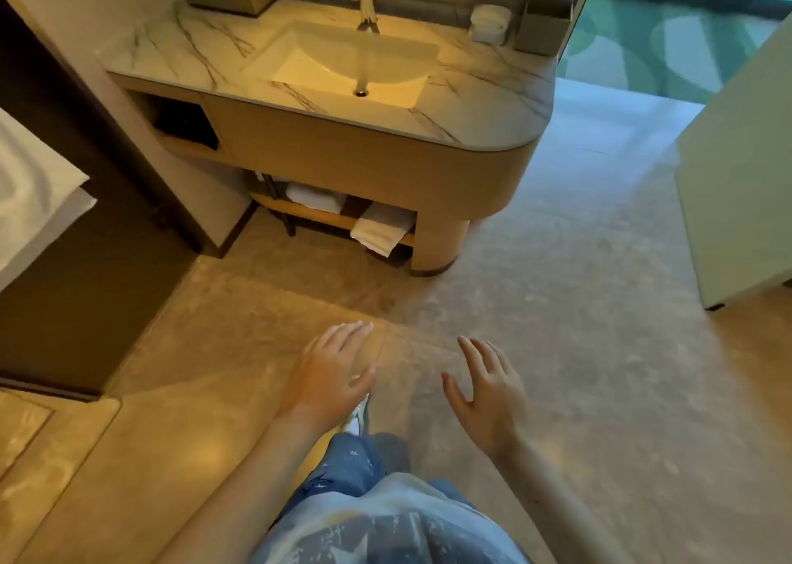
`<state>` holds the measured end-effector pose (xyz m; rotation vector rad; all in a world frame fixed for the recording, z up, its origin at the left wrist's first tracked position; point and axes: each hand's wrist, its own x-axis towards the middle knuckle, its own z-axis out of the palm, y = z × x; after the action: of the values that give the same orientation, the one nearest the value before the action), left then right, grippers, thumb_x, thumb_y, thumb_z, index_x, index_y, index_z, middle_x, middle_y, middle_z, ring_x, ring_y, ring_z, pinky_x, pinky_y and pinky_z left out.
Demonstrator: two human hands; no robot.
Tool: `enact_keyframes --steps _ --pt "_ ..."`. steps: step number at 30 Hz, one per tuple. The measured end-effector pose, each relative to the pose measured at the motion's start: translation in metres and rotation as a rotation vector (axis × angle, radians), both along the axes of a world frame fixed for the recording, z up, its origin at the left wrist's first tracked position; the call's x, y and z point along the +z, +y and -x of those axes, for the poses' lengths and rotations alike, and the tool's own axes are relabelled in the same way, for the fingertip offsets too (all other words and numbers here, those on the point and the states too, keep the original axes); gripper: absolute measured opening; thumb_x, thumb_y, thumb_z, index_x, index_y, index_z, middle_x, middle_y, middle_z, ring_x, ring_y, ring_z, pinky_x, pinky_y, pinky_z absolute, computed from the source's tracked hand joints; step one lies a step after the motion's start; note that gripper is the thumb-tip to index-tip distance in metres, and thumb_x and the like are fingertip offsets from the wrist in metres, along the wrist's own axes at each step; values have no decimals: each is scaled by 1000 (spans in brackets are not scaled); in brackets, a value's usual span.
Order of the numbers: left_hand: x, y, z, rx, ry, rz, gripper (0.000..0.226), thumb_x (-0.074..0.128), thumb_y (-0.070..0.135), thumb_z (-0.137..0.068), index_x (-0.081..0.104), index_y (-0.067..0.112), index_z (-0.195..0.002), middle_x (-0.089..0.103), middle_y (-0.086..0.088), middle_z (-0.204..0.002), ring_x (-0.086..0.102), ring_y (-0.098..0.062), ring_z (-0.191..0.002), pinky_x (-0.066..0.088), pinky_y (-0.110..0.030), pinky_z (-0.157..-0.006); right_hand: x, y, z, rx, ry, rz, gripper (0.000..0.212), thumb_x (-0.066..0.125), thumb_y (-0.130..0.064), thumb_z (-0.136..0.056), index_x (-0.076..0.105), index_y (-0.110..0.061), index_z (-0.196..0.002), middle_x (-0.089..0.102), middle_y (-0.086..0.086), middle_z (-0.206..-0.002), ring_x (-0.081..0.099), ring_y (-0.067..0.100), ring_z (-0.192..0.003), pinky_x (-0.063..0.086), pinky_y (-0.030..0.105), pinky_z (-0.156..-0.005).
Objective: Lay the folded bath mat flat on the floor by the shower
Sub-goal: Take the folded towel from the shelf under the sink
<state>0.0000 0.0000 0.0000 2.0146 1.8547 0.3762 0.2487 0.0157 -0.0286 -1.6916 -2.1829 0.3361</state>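
My left hand (330,375) and right hand (488,392) both empty, fingers spread, palms down, held over the bare tile floor (557,306); folded white cloth (381,229), likely the bath mat, sits on the low shelf (317,216) under the vanity (364,152), one edge overhanging; a second folded white piece (315,197) beside it; well apart from both hands.

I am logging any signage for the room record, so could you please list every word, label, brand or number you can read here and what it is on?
None can be read.
The pattern on the person's shirt is too blurred to tell whether it is lettering.
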Motion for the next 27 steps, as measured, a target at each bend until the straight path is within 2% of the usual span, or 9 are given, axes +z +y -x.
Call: enact_keyframes --steps 5,10,15,19,22,27 --pt "-3 56 34 39 -29 1 61 40 47 -90 50 19 -143 52 0 -145 43 -19 -137 33 -36 -109 -5 64 34 28 2 -16 54 56 -43 -93 59 -5 -131 64 12 -129 58 28 -121 52 44 -98" --pt "-20 134 87 31 -22 26 55 51 40 -96 43 22 -147 44 3 -151 34 -16 -142 28 -35 -112 -10 143 90 4 -18 4 55 53 -44 -93 56 -8 -134 61 10 -132 55 27 -124 51 43 -99" --pt "-10 215 146 11 -1 26 57 46 43 -96 39 24 -149 41 5 -153 31 -14 -142 29 -35 -112 -4 218 147 -5 2 15 56 49 -46 -94 54 -8 -136 60 10 -135 54 28 -125 48 42 -101" --pt "-1 273 185 -2 28 21 58 51 44 -96 37 26 -150 39 5 -154 29 -16 -144 28 -38 -114 1 271 183 -4 20 2 53 54 -41 -94 55 -8 -135 61 11 -132 55 28 -124 49 44 -100" --pt "0 302 201 -20 44 11 61 51 47 -96 37 25 -150 39 4 -154 30 -17 -143 27 -38 -115 1 300 196 -10 21 22 54 53 -42 -95 55 -7 -135 60 13 -133 54 30 -125 49 48 -99" --pt "-11 327 205 -29 50 -2 62 52 49 -95 38 24 -150 42 4 -152 33 -17 -142 30 -38 -113 -2 329 207 0 35 16 54 51 -44 -94 56 -8 -134 61 11 -131 56 29 -121 52 46 -95"
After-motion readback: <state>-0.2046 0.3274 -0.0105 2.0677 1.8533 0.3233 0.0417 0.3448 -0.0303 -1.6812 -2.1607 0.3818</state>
